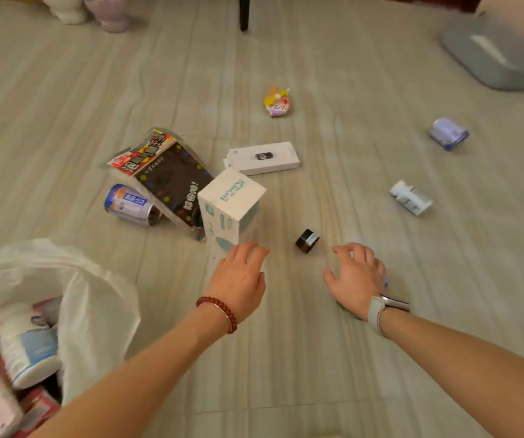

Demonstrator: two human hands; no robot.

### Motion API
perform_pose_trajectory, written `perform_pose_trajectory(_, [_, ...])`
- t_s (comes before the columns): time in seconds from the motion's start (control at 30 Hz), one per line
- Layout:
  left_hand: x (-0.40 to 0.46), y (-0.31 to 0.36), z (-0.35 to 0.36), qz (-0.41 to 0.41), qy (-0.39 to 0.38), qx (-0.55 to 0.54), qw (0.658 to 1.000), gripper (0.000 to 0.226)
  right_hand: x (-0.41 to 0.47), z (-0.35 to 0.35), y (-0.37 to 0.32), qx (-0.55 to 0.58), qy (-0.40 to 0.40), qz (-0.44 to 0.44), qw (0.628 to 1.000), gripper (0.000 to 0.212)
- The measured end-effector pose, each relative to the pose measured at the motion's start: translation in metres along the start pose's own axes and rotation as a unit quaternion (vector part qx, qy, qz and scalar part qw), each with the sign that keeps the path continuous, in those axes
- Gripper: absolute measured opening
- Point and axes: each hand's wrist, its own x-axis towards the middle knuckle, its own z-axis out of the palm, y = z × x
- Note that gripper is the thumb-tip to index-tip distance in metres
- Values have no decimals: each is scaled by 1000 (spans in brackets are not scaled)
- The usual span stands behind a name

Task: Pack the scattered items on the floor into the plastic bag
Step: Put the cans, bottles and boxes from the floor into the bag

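White-and-teal box [230, 207], standing upright mid-floor: teal brand word across its top face, roughly "OSHLAYS", letters blurred. Dark snack bag [163, 175] leaning left of the box: Chinese characters in white and red, not legible. Blue can [128, 203] further left of the box: Chinese label, unreadable. Other items' labels too small to read.

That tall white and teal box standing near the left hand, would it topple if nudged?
Probably yes. The white and teal box stands upright on its small end, taller than wide, so a push near the top would likely tip it. It looks like thin cardboard, so it is probably light and may dent if squeezed. The left hand is open just short of it.
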Motion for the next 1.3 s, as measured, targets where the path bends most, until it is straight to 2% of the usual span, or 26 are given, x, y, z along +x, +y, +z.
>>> perform_pose_trajectory(0.07, [27,14,18,-25,-47,10,999,51,3,3,26,5,-35,25,999,63])
perform_pose_trajectory(0.13, [51,27,35,-37,-86,12,996,59,3,10,42,-12,-86,7,996,75])
perform_pose_trajectory(0.23, [83,42,60,-36,-124,3,992,65,5,18,58,-43,-113,-17,992,73])
perform_pose_trajectory(0.3, [100,49,74,-61,-141,-8,988,64,8,18,64,-29,-129,8,991,67])
perform_pose_trajectory(0.43, [110,52,88,-93,-105,12,990,47,11,20,64,-21,-133,23,991,55])
perform_pose_trajectory(0.6, [75,37,55,-72,-49,-52,995,38,9,16,42,42,-112,9,993,52])
perform_pose_trajectory(0.73, [4,12,-6,-27,-25,-80,996,38,-7,3,-1,109,-157,-91,977,53])
perform_pose_trajectory(0.87, [-75,-25,-75,-33,-17,-42,998,45,-35,-6,-68,116,-213,-251,937,74])
perform_pose_trajectory(0.97, [-133,-64,-115,-114,53,18,992,43,-57,-14,-129,148,-217,-344,901,65])
perform_pose_trajectory(1.03, [-173,-91,-133,-206,103,51,972,41,-74,-20,-174,168,-196,-408,876,68])
perform_pose_trajectory(1.13, [-207,-118,-138,-327,124,49,936,44,-93,-24,-229,189,-166,-483,839,63])
perform_pose_trajectory(1.2, [-228,-130,-139,-360,139,37,922,40,-108,-21,-266,184,-162,-529,812,63])
perform_pose_trajectory(1.3, [-254,-145,-134,-376,135,33,916,35,-125,-7,-305,118,-162,-581,789,64])
